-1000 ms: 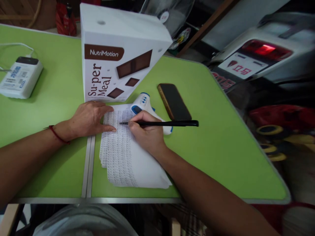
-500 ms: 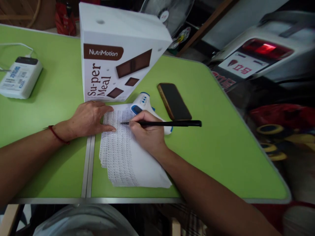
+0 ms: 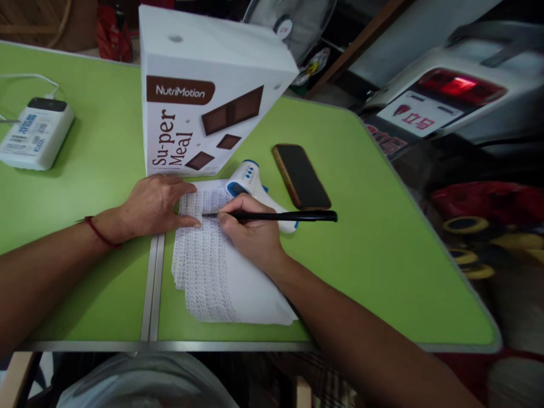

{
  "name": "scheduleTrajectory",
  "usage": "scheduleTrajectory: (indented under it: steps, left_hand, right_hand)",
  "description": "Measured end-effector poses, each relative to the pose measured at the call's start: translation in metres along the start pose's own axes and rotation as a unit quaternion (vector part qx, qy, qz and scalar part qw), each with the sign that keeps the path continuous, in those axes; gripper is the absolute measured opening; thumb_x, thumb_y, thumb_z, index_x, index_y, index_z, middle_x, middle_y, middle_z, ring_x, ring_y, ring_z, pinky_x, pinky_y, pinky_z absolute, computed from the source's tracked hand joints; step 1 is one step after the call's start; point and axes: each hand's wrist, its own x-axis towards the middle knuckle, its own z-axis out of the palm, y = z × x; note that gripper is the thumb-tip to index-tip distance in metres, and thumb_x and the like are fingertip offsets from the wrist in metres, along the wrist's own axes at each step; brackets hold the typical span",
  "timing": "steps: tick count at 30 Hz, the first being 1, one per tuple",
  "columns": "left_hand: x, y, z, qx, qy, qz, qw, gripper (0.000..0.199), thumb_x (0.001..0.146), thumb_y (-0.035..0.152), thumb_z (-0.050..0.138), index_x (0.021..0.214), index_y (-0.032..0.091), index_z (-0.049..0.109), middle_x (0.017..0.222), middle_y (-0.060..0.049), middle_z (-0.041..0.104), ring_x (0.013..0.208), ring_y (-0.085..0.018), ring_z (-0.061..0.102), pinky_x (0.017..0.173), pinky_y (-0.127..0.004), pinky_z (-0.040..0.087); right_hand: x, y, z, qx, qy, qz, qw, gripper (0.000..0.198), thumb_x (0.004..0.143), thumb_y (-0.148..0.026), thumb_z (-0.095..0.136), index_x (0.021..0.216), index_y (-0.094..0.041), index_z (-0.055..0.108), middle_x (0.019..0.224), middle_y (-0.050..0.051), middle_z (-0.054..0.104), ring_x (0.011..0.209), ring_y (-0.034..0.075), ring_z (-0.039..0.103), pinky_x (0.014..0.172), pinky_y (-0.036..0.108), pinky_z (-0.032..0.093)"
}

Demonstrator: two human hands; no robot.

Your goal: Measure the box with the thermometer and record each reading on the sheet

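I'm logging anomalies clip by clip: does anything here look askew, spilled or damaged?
Only mild untidiness: the written sheets aren't squared up, their lower-left edges stepping out unevenly. A white-and-blue handheld device also crowds their upper right corner, close to the right hand. No spill or damage shows.

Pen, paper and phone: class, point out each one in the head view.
Pen (image 3: 287, 216): head view, on its black barrel.
Paper (image 3: 215, 272): head view, on the handwritten part.
Phone (image 3: 302, 177): head view, on its dark screen.
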Motion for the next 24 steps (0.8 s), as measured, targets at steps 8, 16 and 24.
scheduleTrajectory:
  steps: [8, 16, 24]
  left_hand:
    - [-0.0006, 0.0011, -0.0010, -0.001, 0.000, -0.003, 1.000, 0.065, 0.077, 0.064, 0.077, 0.117, 0.014, 0.072, 0.093, -0.009, 0.076, 0.087, -0.027, 0.072, 0.072, -0.034, 0.054]
    - [0.0005, 0.0020, -0.0025, -0.002, -0.016, -0.012, 1.000, 0.066, 0.078, 0.065, 0.076, 0.120, 0.014, 0.071, 0.096, -0.009, 0.075, 0.090, -0.028, 0.072, 0.075, -0.035, 0.054]
    - [0.0011, 0.0025, -0.0028, -0.001, -0.018, -0.015, 1.000, 0.065, 0.078, 0.063, 0.077, 0.119, 0.013, 0.071, 0.095, -0.010, 0.075, 0.090, -0.029, 0.072, 0.075, -0.037, 0.055]
  right_hand:
    - [0.0005, -0.0029, -0.0008, 0.001, -0.008, 0.006, 1.000, 0.007, 0.067, -0.021, 0.056, 0.062, -0.023, 0.054, 0.053, -0.006, 0.049, 0.049, 0.010, 0.040, 0.047, 0.026, 0.036]
    - [0.0007, -0.0014, 0.0000, -0.003, 0.016, 0.008, 1.000, 0.007, 0.067, -0.020, 0.056, 0.061, -0.023, 0.054, 0.053, -0.006, 0.050, 0.048, 0.010, 0.040, 0.048, 0.027, 0.036]
    - [0.0003, -0.0011, -0.0006, -0.002, 0.018, 0.006, 1.000, 0.007, 0.068, -0.019, 0.056, 0.062, -0.023, 0.053, 0.053, -0.006, 0.049, 0.048, 0.010, 0.039, 0.046, 0.026, 0.035]
